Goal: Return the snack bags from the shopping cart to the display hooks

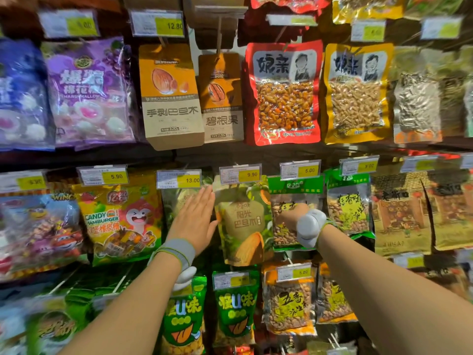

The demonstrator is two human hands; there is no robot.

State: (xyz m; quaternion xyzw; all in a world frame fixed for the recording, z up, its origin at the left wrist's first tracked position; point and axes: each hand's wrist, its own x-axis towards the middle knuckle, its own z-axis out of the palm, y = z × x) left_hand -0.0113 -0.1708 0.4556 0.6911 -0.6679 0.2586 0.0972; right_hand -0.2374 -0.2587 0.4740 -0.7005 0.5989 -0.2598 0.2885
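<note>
Almond bag (243, 221) hangs between hands – left hand (194, 221), right hand (294, 216) (under price tag (240, 173)).

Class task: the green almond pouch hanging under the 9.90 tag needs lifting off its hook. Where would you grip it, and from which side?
Probably pinch the green almond pouch by its flat top edge under the 9.90 tag, coming from the front. It hangs upright with neighbouring bags crowding both sides; the left hand lies flat at its left edge.

The left hand (195, 221) lies flat and open-fingered against the left edge of a green almond bag (243, 221) hanging under the 9.90 price tag (240, 173). The right hand (291, 216) reaches behind that bag's right edge, fingers hidden.
</note>
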